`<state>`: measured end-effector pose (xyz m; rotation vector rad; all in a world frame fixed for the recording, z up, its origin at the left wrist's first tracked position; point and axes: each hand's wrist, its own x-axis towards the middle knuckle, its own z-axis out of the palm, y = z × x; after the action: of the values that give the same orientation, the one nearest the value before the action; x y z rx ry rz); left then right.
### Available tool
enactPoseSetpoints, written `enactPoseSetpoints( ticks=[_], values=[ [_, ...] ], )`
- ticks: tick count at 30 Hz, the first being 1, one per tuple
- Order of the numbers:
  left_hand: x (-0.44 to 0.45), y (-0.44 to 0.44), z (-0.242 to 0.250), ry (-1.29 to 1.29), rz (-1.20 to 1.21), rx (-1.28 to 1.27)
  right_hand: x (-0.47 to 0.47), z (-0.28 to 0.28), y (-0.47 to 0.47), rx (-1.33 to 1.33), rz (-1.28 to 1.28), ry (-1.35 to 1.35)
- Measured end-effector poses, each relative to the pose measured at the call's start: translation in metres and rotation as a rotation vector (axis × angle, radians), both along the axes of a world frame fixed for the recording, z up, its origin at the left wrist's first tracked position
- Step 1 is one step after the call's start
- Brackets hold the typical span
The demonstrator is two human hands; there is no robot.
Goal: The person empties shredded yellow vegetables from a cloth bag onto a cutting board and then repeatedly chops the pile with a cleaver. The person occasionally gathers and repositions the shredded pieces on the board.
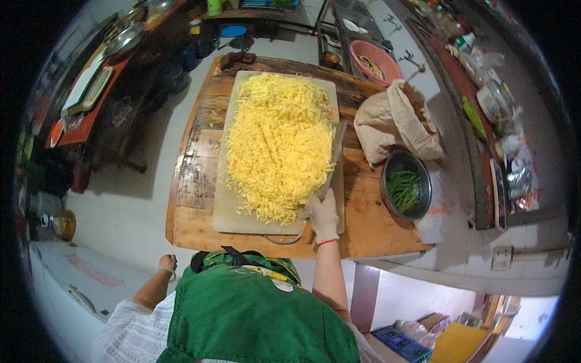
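Note:
A large heap of finely shredded yellow food [281, 145] covers most of a pale plastic cutting board [233, 224] on a wooden table. My right hand [323, 215], in a white knitted glove, grips a broad knife at the board's lower right; its blade [337, 156] lies along the heap's right edge. Part of the handle shows below my fingers. My left hand [168, 262], bare with a bangle at the wrist, hangs left of my green apron, off the table, its fingers curled with nothing visible in them.
Right of the board stand a metal bowl of green beans [405, 186] and an open cloth sack [376, 120]. A pink basin [376, 61] is beyond them. A dark reddish lump [237, 61] lies at the table's far left corner. A blue stool [233, 31] stands farther back.

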<state>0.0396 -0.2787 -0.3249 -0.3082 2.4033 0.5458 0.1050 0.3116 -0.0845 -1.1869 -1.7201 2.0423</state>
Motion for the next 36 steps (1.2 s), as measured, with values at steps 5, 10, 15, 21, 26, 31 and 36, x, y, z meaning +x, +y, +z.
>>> enactPoseSetpoints(
  ticks=[5,10,15,21,26,31,36],
  values=[
    [0.032,0.017,-0.018,0.013,0.071,0.039,-0.042,0.063,-0.018,0.875,0.528,-0.568],
    [0.072,0.011,-0.031,0.038,0.255,0.061,-0.043,0.130,-0.009,0.937,0.717,-0.520],
    [0.074,0.017,-0.045,0.106,0.182,0.047,-0.039,0.052,0.010,0.955,0.750,-0.616],
    [0.090,0.002,-0.049,0.035,0.491,0.096,-0.060,0.113,-0.022,0.829,0.811,-0.613],
    [0.074,0.016,-0.040,0.063,0.352,0.075,-0.073,0.091,-0.021,0.897,0.893,-0.731],
    [0.084,0.009,-0.060,-0.034,0.462,0.122,-0.059,0.062,-0.031,0.963,0.824,-0.675],
    [0.092,0.001,-0.065,0.012,0.453,0.109,-0.069,0.122,-0.038,0.912,0.943,-0.652]
  ],
)
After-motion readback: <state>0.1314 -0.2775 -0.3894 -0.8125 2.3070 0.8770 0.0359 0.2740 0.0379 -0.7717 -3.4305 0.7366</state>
